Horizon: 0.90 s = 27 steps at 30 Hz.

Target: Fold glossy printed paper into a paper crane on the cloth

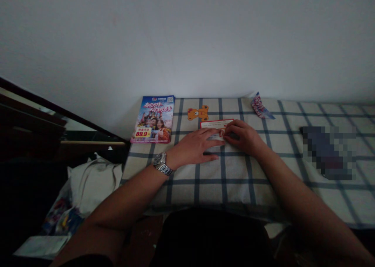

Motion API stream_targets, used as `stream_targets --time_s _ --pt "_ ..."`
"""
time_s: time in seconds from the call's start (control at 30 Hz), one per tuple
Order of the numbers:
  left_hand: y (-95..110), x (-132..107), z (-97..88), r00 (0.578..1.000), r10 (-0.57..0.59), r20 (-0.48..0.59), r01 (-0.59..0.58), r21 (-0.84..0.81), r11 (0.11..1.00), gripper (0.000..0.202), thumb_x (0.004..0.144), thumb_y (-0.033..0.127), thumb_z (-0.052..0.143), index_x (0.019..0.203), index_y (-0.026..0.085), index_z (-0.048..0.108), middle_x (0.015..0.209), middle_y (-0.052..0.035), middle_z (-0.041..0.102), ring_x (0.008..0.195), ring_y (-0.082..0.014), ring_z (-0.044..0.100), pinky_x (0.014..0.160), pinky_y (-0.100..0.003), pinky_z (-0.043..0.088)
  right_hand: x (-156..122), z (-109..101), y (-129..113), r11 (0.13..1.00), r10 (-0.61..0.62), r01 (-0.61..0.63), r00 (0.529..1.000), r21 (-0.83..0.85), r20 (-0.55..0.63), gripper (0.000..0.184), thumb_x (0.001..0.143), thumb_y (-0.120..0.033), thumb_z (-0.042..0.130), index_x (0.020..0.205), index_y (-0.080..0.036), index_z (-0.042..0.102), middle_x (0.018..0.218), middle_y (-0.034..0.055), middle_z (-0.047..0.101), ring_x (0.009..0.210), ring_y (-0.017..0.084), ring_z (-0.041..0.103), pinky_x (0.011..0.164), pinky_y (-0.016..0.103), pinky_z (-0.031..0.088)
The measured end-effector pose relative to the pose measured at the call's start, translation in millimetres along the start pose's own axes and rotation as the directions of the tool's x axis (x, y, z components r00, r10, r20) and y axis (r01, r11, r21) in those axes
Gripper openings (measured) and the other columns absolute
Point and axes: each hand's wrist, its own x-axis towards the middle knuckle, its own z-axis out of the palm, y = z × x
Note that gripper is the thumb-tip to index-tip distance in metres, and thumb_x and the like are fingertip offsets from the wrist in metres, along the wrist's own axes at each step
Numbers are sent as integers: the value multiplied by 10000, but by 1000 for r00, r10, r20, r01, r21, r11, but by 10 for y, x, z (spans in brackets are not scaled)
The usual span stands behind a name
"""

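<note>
A white paper card with a red border (pixel 216 124) lies on the checked tablecloth (pixel 234 173) near the wall. My left hand (pixel 196 146), with a metal watch on its wrist, lies flat on the near part of the card with fingers stretched out. My right hand (pixel 244 136) is curled, its fingertips pinching the card's folded edge next to the left fingertips. Most of the card is hidden under both hands.
A colourful flyer (pixel 154 118) lies at the table's left back corner. An orange bear cut-out (pixel 198 113) sits behind the card. A small patterned folded paper (pixel 260 106) lies by the wall. A dark blurred object (pixel 329 152) rests at right. White bags (pixel 88 181) lie left on the floor.
</note>
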Motion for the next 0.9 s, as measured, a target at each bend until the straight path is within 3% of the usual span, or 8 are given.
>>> stream_targets --time_s 0.33,0.57,0.9 --pt "-69 14 27 1000 -11 -29 9 -62 998 557 1032 454 624 1507 204 476 1563 -112 533 1435 -273 507 1216 -445 444 -19 -12 -23 999 31 -32 999 12 25 33 942 -234 692 948 -262 711 1042 79 700 997 273 703 904 443 593" --pt "-105 17 49 999 -2 -36 0 -37 999 390 1057 349 586 1412 190 547 1533 -106 556 1410 -261 531 1213 -440 454 -20 37 -28 1000 7 -7 1000 -17 29 126 880 -316 802 932 -256 705 1059 89 684 1035 294 673 912 476 573" --pt "-107 21 53 999 -3 -37 2 -40 999 405 1039 308 606 1419 186 536 1524 -125 560 1403 -272 542 1197 -463 471 -12 35 -36 1000 -18 19 998 -21 52 150 863 -281 818 941 -244 695 1092 90 666 1047 290 654 923 470 557"
